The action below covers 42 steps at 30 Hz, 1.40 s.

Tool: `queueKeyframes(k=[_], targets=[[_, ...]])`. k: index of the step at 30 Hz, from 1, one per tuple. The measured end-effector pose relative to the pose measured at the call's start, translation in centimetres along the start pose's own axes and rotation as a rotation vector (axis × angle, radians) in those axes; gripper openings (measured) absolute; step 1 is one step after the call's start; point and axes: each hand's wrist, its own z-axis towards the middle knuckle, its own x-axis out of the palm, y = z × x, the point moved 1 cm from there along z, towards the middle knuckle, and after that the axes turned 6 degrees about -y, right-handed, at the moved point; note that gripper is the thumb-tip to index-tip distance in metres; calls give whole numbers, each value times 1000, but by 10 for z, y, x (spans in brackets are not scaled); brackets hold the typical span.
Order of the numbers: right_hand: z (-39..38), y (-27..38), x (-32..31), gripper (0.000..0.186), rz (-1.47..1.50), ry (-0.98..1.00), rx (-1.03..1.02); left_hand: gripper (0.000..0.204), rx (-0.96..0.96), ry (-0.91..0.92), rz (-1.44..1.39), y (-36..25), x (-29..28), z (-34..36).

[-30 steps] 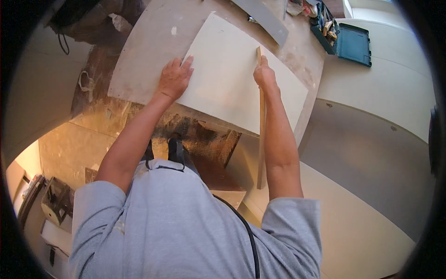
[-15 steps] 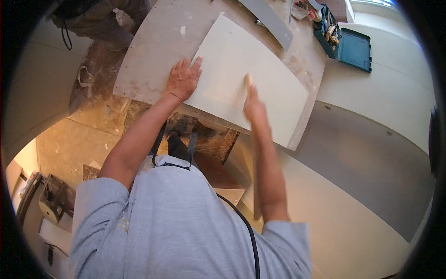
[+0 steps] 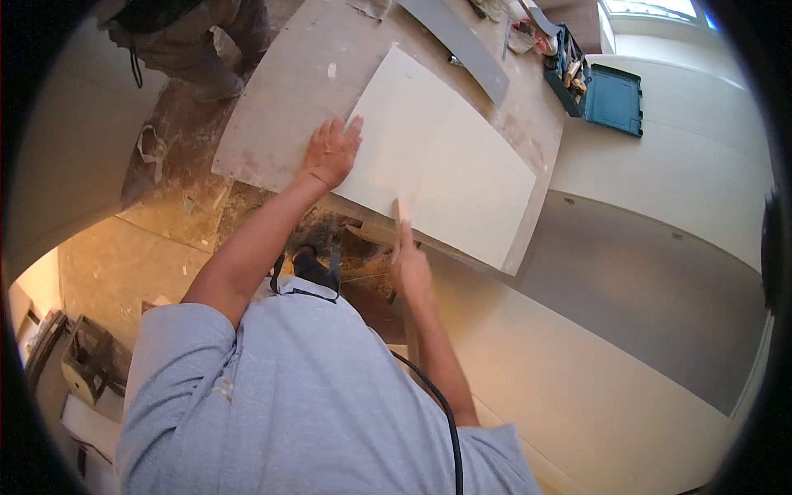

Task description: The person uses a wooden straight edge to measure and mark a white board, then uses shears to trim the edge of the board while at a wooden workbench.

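Observation:
A smooth cream-white panel [image 3: 450,153] lies slantwise on a worn worktable [image 3: 272,124]. My left hand [image 3: 333,153] rests flat at the panel's left edge, its fingers stretched out and the thumb side on the panel. At the panel's near edge, my right hand [image 3: 410,266] is closed around a narrow, light-brown, wooden-looking block [image 3: 399,211]. Only the block's upper end shows beyond the fingers, so its exact kind is unclear. It touches or hovers just over the panel's edge; I cannot tell which.
Behind the panel lies a long grey strip [image 3: 458,49]. An opened teal toolbox [image 3: 615,101] with tools stands at the far right. Another person's legs [image 3: 194,49] are at the far left. A black cable [image 3: 437,396] runs down my front. Large pale boards [image 3: 577,346] lie at right.
My right hand has drawn the block toward me and leftward, from the panel's middle to its near edge. My left hand stays in place on the panel. The view has shifted slightly.

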Motion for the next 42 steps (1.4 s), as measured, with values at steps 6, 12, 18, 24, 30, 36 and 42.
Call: queueKeyframes(k=[6,12,18,24,30,36,42], targets=[[86,11,-32,58,-123,-149,-51,42,9,-26,-4,3,6,2],[250,47,-108,54,-73,-275,-83,41,6,3,25,1,4,-2],[140,44,-58,59,-17,-154,39,45,20,34,-56,5,-6,1],[3,22,16,56,-56,-66,-1,48,-23,254,-139,34,-63,-31],[190,61,-67,56,-163,-315,-113,52,-148,-178,17,101,-117,-59],[264,82,-109,56,31,-236,-23,54,-282,-318,153,165,-125,-45],[82,60,-22,55,-118,-164,-58,67,-627,-121,-93,182,-95,-39]])
